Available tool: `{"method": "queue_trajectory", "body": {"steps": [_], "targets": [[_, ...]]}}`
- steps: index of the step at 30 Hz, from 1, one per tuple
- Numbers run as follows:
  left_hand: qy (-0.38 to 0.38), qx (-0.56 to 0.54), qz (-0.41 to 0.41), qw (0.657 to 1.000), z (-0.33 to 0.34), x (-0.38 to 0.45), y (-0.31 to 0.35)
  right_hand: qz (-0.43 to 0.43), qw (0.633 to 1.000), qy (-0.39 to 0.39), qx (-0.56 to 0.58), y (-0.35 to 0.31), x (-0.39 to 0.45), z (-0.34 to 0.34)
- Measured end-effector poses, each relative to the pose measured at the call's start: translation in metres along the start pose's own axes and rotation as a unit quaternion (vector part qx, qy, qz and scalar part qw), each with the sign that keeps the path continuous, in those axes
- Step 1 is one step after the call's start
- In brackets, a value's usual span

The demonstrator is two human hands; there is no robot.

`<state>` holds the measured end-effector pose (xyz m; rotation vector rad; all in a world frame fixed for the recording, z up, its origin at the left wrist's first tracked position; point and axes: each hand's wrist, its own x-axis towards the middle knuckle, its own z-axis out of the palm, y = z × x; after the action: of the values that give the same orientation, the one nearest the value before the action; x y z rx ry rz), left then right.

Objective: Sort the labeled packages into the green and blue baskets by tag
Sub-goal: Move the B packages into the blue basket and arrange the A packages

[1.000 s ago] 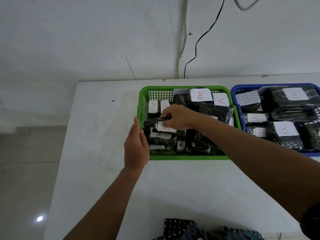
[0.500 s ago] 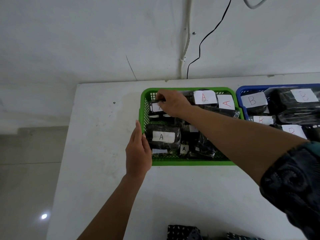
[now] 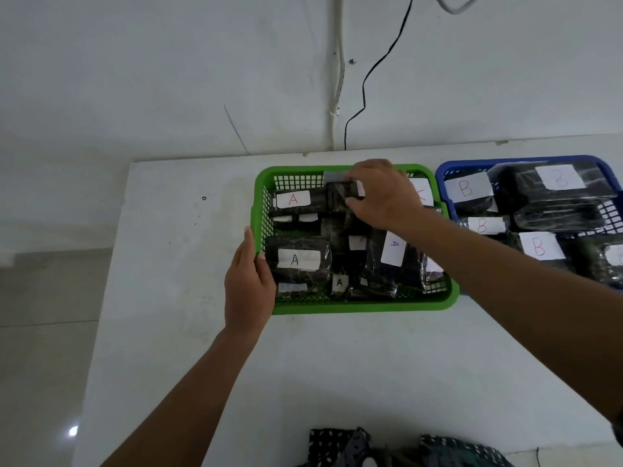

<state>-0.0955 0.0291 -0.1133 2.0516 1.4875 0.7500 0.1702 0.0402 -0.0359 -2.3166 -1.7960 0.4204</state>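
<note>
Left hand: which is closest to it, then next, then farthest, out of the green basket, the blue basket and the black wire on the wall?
From the left hand:
1. Green basket, touching its left wall.
2. Blue basket, farther right.
3. Black wire, up the wall behind the table.

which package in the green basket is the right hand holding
The dark package at the back of the green basket, right of the red-A package; the others lie untouched.

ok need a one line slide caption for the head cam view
Right hand grips a dark package in the green basket of A tags; left hand steadies its rim.
</note>
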Motion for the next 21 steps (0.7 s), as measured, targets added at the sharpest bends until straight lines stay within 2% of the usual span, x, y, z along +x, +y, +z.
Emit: {"method": "queue_trajectory", "body": {"steps": [2, 7, 10, 13, 17, 21], "targets": [[0.007, -0.005, -0.028, 1.000, 0.000, 0.007, 0.004, 0.031, 0.998, -0.051, -0.013, 0.011, -0.003, -0.002], [0.017, -0.027, -0.119, 0.992, 0.008, 0.036, 0.019, 0.050, 0.996, -0.080, -0.010, 0.018, 0.003, -0.001], [0.034, -0.023, -0.111, 0.993, 0.011, 0.036, 0.020, 0.045, 0.997, -0.067, 0.007, 0.015, 0.005, -0.001], [0.045, -0.022, -0.096, 0.994, 0.014, 0.034, 0.016, -0.014, 0.999, -0.030, 0.019, 0.002, 0.001, -0.003], [0.044, -0.026, -0.097, 0.994, 0.014, 0.035, 0.015, -0.067, 0.996, -0.055, 0.033, -0.026, 0.001, 0.009], [0.048, -0.034, -0.107, 0.993, 0.013, 0.034, 0.017, -0.065, 0.995, -0.070, 0.024, -0.037, 0.004, 0.025]]}}
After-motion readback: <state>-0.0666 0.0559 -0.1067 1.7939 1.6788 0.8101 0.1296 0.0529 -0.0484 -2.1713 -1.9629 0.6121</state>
